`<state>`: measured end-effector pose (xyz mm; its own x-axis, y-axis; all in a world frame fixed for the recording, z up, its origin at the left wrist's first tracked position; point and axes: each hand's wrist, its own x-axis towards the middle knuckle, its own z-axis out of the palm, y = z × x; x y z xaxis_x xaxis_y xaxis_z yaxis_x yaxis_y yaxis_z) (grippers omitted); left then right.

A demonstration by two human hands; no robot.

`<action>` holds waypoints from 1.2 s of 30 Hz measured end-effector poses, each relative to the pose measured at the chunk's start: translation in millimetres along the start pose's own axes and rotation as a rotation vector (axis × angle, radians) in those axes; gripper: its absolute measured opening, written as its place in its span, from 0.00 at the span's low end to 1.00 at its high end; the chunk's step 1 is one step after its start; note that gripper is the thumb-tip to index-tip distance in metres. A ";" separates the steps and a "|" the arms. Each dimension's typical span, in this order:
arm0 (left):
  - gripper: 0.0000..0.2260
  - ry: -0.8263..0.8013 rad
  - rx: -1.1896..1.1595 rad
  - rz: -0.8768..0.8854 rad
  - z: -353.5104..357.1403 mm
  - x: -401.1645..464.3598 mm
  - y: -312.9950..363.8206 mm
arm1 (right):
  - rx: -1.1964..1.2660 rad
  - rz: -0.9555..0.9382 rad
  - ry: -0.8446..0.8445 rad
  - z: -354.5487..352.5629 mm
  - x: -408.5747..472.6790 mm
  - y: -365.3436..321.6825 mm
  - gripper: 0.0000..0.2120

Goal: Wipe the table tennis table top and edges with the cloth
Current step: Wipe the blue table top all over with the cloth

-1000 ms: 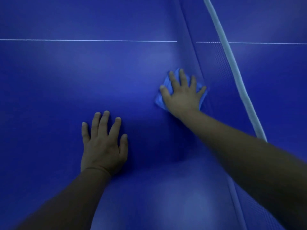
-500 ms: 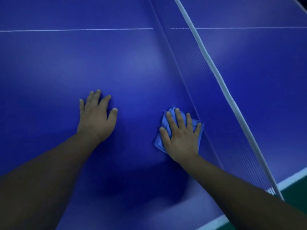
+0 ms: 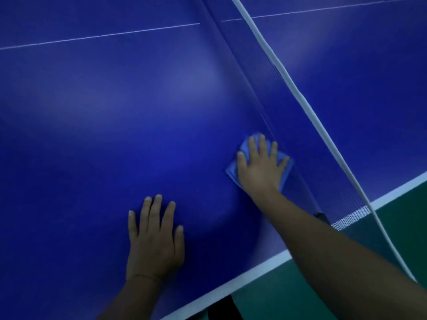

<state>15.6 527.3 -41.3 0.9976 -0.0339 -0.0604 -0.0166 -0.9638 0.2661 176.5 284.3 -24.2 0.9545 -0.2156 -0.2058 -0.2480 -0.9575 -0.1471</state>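
The blue table tennis table top [image 3: 115,116] fills most of the view. A folded light-blue cloth [image 3: 233,169] lies flat on it right beside the base of the net. My right hand [image 3: 261,167] presses down on the cloth with straight, spread fingers and covers most of it. My left hand [image 3: 153,241] rests flat on the bare table top, nearer me and to the left, with its fingers straight. The table's white side edge [image 3: 254,272] runs diagonally at the lower right.
The net [image 3: 286,125], with its white top band [image 3: 298,98], crosses the table from top centre to lower right. A black net clamp [image 3: 320,215] sits at the table's edge. Green floor [image 3: 288,301] lies beyond the edge. A thin white centre line [image 3: 99,36] crosses the far table.
My right hand with the cloth slid along the net towards the table's side edge. My left hand shifted on the table top closer to that edge. The white edge and green floor now show more.
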 end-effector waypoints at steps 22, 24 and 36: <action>0.29 0.018 -0.041 0.017 -1.3 -2.0 5.1 | 0.004 -0.246 0.047 22.6 -106.3 -1.8 0.31; 0.29 0.020 -0.040 0.010 -3.0 -2.4 5.7 | -0.013 -0.059 0.086 13.9 -94.6 22.9 0.27; 0.29 -0.007 -0.027 -0.001 -5.7 -0.2 6.9 | -0.118 0.211 0.240 22.9 -220.2 164.0 0.10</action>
<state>15.7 522.2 -33.9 0.9971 -0.0353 -0.0671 -0.0142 -0.9563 0.2921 -78.2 179.0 -25.2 0.8992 -0.4373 0.0159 -0.4372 -0.8993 -0.0096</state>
